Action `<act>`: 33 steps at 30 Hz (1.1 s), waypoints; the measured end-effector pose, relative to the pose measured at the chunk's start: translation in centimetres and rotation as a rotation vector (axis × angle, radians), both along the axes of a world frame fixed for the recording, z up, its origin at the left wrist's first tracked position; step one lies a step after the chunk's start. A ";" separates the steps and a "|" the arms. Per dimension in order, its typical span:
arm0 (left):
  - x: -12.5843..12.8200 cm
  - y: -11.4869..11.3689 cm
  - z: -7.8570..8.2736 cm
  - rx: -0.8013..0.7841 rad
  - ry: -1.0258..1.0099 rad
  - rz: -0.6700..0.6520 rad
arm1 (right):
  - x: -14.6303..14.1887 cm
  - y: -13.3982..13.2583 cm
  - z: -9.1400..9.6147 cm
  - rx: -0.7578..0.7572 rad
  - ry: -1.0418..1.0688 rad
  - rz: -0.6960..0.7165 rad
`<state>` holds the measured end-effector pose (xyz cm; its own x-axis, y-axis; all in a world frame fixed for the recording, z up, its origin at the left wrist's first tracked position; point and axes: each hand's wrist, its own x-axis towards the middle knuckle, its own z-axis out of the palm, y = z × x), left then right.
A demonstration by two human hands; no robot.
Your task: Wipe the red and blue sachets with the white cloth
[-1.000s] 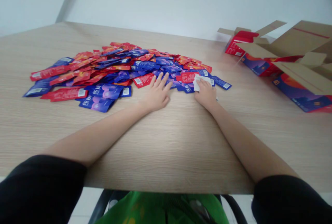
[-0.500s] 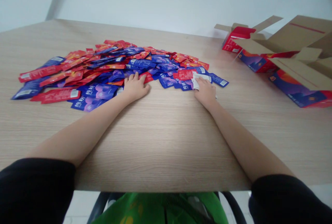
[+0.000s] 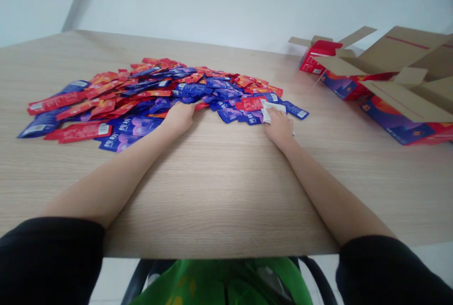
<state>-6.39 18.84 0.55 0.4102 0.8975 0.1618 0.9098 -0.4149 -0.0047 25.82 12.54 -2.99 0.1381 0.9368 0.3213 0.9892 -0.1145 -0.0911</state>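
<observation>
**Loose sachets [image 3: 155, 92] on table [image 3: 219, 192]: judged light, pliable and prone to slide**

Head view. The sachets, red and blue, lie heaped in a broad overlapping spread on the left and middle of the table. Handling, by judgement: each flat packet should be light, with a smooth skin that slips over its neighbours and bends or creases easily; breakage looks unlikely, though a hard pinch might strain a seam. The best hold would be a flat pinch at a free end or edge.

The left hand [image 3: 180, 117] is at the near edge of the heap, fingers bent and mostly hidden; whether it grips a packet cannot be told. A red sachet [image 3: 201, 106] lies just beside its fingertips. The right hand [image 3: 279, 127] is bent over a crumpled white cloth [image 3: 271, 106], holding it against the packets at the right end; the cloth appears soft and limp.

Markings: blue packets bear large white characters, apparently 纯粉, and several packets show white barcode panels. At right, an open blue-and-red carton [image 3: 396, 121] carries "40". Smaller print and any brand are illegible.
</observation>
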 end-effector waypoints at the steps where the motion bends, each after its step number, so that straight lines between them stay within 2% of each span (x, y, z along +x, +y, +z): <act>1: 0.1 -0.3 0.4 0.021 0.010 0.019 | 0.0 0.0 0.0 0.001 0.000 -0.006; 3: 0.7 -1.4 1.4 0.071 0.031 0.029 | 0.0 -0.1 0.1 0.001 0.000 -0.011; 6: 2.9 -4.5 3.4 0.149 0.026 -0.055 | -0.1 -0.2 0.2 0.001 -0.001 -0.013; 9: 5.8 -9.0 4.5 0.267 0.012 -0.295 | -0.1 -0.3 0.2 0.001 -0.001 -0.019; 12: 8.0 -13.1 3.0 0.227 0.040 -0.489 | -0.1 -0.3 0.2 0.002 0.004 -0.018; 15: 9.0 -15.2 0.2 0.104 0.159 -0.429 | -0.1 -0.3 0.1 0.011 0.008 -0.014; 18: 8.9 -15.8 -1.0 0.032 0.169 -0.421 | 0.0 -0.2 0.0 0.013 0.004 -0.006; 23: 8.7 -15.9 1.0 -0.054 0.108 -0.400 | 0.1 -0.4 0.1 -0.009 0.005 -0.003; 25: 8.8 -15.8 1.3 -0.087 0.067 -0.433 | 0.0 -0.4 0.2 0.001 0.015 0.003; 29: 8.9 -15.3 0.3 -0.093 -0.025 -0.554 | -0.1 -0.5 0.2 0.012 0.047 0.004; 31: 8.9 -14.8 -0.2 -0.142 -0.103 -0.520 | -0.1 -0.5 0.4 0.018 0.071 -0.011; 33: 8.9 -14.1 -0.4 -0.295 -0.241 -0.441 | 0.1 -0.8 0.7 0.064 0.096 -0.043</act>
<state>2.51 4.69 0.13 0.7382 0.6713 0.0657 0.6117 -0.7073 0.3542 25.96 11.77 -2.27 0.2110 0.9075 0.3633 0.9699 -0.1481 -0.1934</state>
